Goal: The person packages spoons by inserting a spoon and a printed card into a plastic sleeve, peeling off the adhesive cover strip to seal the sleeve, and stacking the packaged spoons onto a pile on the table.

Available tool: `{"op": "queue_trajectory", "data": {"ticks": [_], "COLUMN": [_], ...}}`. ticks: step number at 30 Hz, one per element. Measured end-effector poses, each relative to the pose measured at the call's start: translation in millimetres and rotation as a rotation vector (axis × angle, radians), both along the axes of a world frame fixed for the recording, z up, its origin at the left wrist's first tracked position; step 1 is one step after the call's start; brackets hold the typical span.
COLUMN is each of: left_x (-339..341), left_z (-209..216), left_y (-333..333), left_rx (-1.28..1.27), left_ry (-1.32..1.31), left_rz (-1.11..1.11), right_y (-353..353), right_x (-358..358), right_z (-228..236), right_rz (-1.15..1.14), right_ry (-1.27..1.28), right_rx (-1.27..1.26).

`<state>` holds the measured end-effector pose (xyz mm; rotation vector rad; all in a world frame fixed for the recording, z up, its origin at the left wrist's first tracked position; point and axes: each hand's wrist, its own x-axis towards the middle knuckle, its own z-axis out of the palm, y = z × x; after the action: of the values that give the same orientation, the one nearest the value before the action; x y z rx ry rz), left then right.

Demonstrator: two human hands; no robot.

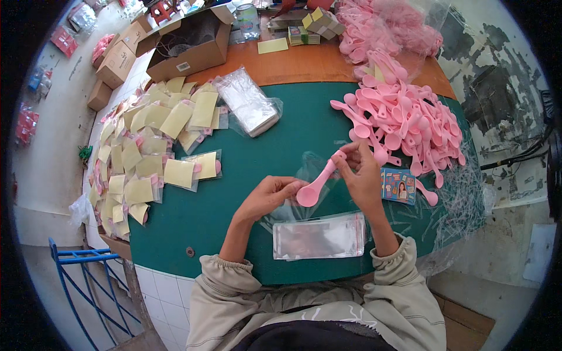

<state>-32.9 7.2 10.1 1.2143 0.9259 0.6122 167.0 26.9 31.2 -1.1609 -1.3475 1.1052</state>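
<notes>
A pink plastic measuring spoon (314,188) lies slantwise between my hands over the green table. My right hand (358,167) pinches the end of its handle. Closed at the spoon's bowl, my left hand (270,198) grips a thin clear plastic bag (310,167), whose film spreads behind the spoon; whether the thumb also presses the bowl I cannot tell. Just below my hands lies a stack of clear bags (319,237). Beside my right wrist sits a small stack of blue printed cards (398,186), with a loose pink spoon partly behind it.
A heap of pink spoons (404,126) covers the right side, below a large plastic sack of more. Scraps of clear film (451,205) litter the right edge. Many bagged spoons with yellowish cards (140,155) pile up at left. A bag pack (249,102) and open carton (193,52) stand farther back.
</notes>
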Motion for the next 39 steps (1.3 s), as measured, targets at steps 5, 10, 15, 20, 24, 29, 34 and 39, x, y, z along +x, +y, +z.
{"op": "queue_trajectory", "data": {"ticks": [5, 10, 15, 20, 24, 29, 34, 39], "left_x": [7.9, 11.6, 16.0, 16.0, 11.0, 14.8, 10.0, 8.1], "left_z": [-3.9, 0.2, 3.3, 9.0, -6.2, -2.3, -1.6, -8.5], "left_y": [-6.2, -7.8, -10.8, -8.3, -4.5, -2.8, -6.9, -4.8], "left_rx": [0.041, -0.020, -0.079, -0.050, 0.156, 0.108, 0.075, 0.218], "left_ry": [0.017, -0.138, -0.271, -0.252, -0.177, -0.234, -0.261, -0.002], "left_rz": [0.095, 0.161, 0.226, 0.246, 0.220, 0.202, 0.183, 0.119], "right_y": [-16.9, -24.4, -26.7, -45.6, -45.0, -37.8, -10.6, 26.7], "right_x": [-13.7, -4.7, 36.9, 134.1, 151.9, 151.0, 76.3, 16.5], "right_z": [0.3, 13.8, 13.1, -13.6, -18.3, -5.9, 38.9, 23.1], "right_rz": [-0.132, 0.212, 0.374, -0.652, -0.535, -0.514, 0.136, 0.690], "right_ry": [-0.064, -0.601, -0.439, -1.146, -0.875, -0.975, 0.038, 0.169], "right_rx": [0.079, 0.559, 0.332, -0.044, -0.330, -0.046, -0.185, -0.326]}}
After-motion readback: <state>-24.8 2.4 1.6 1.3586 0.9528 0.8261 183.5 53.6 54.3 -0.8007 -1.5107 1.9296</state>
